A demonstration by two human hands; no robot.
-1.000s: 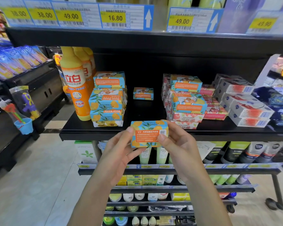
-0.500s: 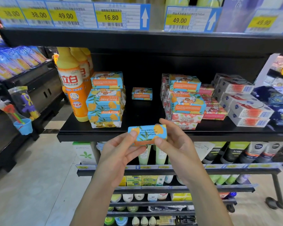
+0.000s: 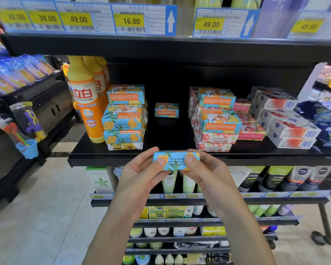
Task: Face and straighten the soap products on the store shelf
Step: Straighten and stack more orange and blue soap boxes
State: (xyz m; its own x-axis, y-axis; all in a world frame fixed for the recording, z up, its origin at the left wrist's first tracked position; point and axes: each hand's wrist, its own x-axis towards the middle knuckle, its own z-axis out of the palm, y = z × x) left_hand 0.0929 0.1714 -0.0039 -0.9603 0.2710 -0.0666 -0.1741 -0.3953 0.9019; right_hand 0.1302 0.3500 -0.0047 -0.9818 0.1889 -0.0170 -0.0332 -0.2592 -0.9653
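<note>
Seen from the held soap box (image 3: 176,160), the orange bottle (image 3: 84,104) and left stack (image 3: 124,119) stand at ten o'clock. Bare black shelf (image 3: 168,138) opens at twelve — one lone box (image 3: 166,110) far back — and the right stack (image 3: 216,119) sits at two. Left hand (image 3: 141,175) and right hand (image 3: 208,175) pinch the box's ends at the shelf's front edge, thumbs on top.

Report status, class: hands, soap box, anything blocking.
Left hand, right hand both pinch soap box, print upside down. At shelf edge. Gap ahead; lone box at back.
</note>
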